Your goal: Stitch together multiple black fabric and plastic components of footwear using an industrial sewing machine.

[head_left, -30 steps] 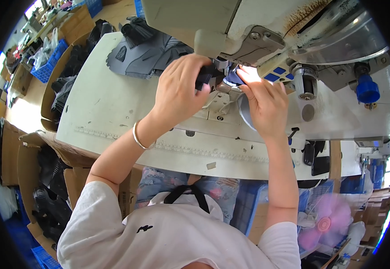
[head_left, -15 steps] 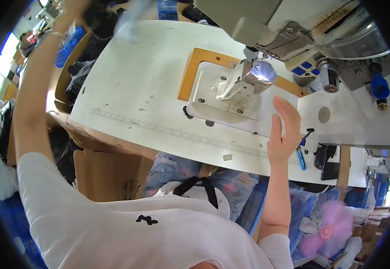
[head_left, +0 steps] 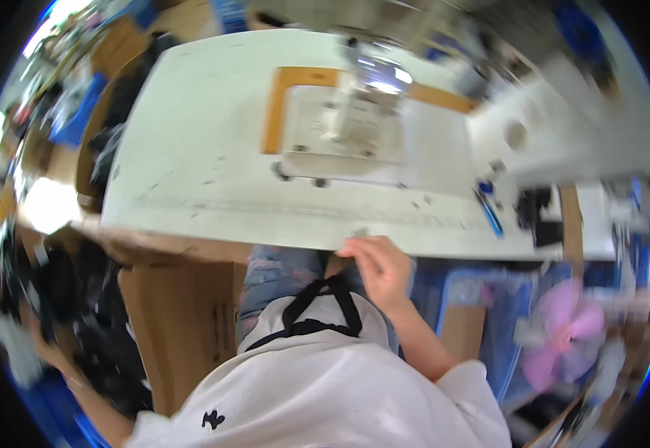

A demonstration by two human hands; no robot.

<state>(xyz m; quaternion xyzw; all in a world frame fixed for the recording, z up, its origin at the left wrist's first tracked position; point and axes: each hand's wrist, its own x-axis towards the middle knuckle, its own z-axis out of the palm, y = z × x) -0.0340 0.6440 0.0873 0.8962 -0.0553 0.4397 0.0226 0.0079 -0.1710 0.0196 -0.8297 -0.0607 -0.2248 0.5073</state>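
My right hand (head_left: 382,273) is at the front edge of the white sewing table (head_left: 191,142), just in front of my lap. Its fingers are bent and drawn together; whatever may be between them cannot be made out. A small greyish piece (head_left: 360,233) lies on the table right beside the fingertips. Down at the far left, my left hand (head_left: 43,345) reaches beside black plastic-looking material (head_left: 105,355); blur hides its fingers. A sewing machine's metal work arm (head_left: 355,112), lit by a lamp, rises from a plate on the table, with an orange frame (head_left: 273,112) around it.
A blue cutter (head_left: 489,213) and dark objects (head_left: 538,216) lie on the table's right side. Below it stand a blue crate (head_left: 444,299) and a pink fan (head_left: 564,336). An open cardboard box (head_left: 179,328) stands left of my legs.
My left hand has swung from the upper left, by a blurred dark thing, down to the lower left. My right hand has moved from beside the machine to the table's front edge. The view has shifted.
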